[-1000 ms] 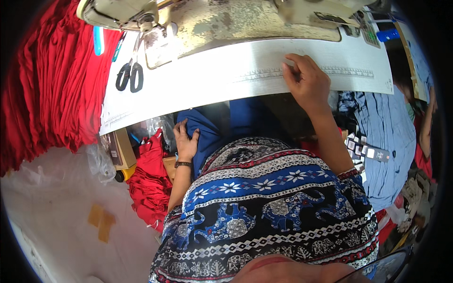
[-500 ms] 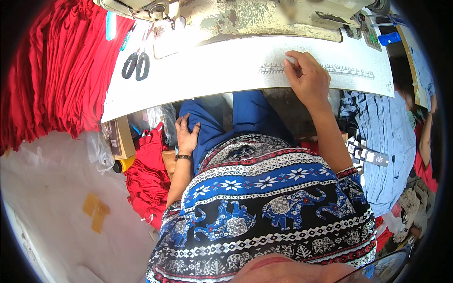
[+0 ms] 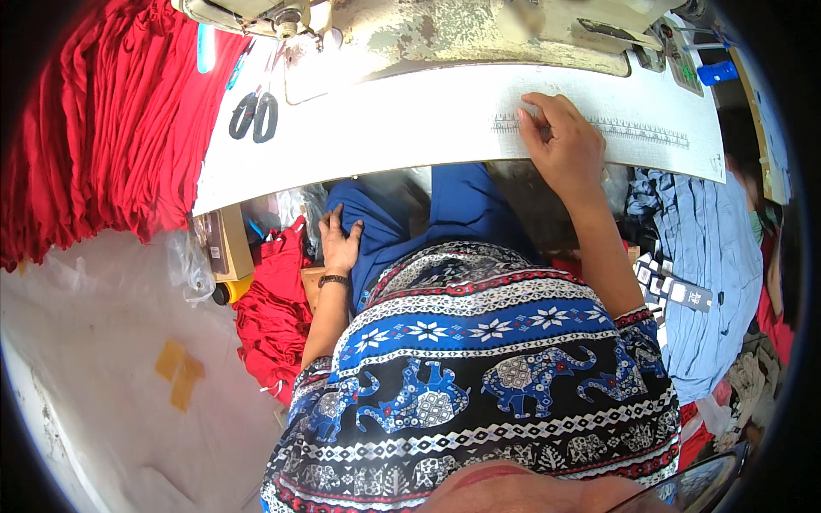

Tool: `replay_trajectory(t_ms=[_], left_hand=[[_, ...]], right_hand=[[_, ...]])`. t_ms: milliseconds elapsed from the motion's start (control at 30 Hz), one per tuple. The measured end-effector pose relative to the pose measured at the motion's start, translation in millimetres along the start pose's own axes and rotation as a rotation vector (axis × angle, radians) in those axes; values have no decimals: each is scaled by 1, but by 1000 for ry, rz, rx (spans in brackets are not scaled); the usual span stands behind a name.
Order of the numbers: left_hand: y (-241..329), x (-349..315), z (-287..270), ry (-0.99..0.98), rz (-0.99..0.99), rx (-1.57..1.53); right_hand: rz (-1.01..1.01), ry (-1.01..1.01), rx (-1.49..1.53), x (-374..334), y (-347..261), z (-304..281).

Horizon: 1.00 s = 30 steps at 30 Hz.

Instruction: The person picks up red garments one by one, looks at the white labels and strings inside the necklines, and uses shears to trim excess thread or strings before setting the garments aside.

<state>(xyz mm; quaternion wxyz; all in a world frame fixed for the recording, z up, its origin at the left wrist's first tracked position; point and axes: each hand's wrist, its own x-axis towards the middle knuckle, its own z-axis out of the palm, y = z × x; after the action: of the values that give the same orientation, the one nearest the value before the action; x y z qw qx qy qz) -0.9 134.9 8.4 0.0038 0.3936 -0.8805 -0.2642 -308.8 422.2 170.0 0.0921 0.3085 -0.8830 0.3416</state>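
My left hand lies on my left thigh, on blue trousers. Its fingers are spread and hold nothing. Resting on the white sewing table, my right hand has loosely curled fingers. A gap shows between its thumb and forefinger, and I see nothing held there. Beneath and beside it runs a ruler scale, partly covered by the hand. Scissors with black handles lie at the table's left, their blades washed out by glare. Behind stands a worn cream sewing machine.
A large pile of red fabric covers the left end. More red cloth lies below the table, near a cardboard box. Light blue garments with tags hang at the right. A blue cylindrical object is at the far right.
The view has shifted a little, so the table and its things appear slightly farther right. Both hands keep nearly the same pose and place.
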Motion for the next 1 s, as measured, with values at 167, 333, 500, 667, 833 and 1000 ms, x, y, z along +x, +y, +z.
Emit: replay_trajectory(t_ms=[167,333,500,667,833,1000], left_hand=[[12,-6,-8,34,10,-5],[23,-13,-19,33,89,13],[26,-11,-19,52,111,11],[3,-14,-21,71,115,18],[8,-28,-26,72,41,-63],[11,-21,-21,43,101,-5]], right_hand=[[-32,9,23,-1,0,1],[-54,35,5,-1,0,5],[-55,49,19,-2,4,4],[-45,41,28,2,-3,8],[-66,79,5,-2,5,8],[-39,43,-10,-3,4,4]])
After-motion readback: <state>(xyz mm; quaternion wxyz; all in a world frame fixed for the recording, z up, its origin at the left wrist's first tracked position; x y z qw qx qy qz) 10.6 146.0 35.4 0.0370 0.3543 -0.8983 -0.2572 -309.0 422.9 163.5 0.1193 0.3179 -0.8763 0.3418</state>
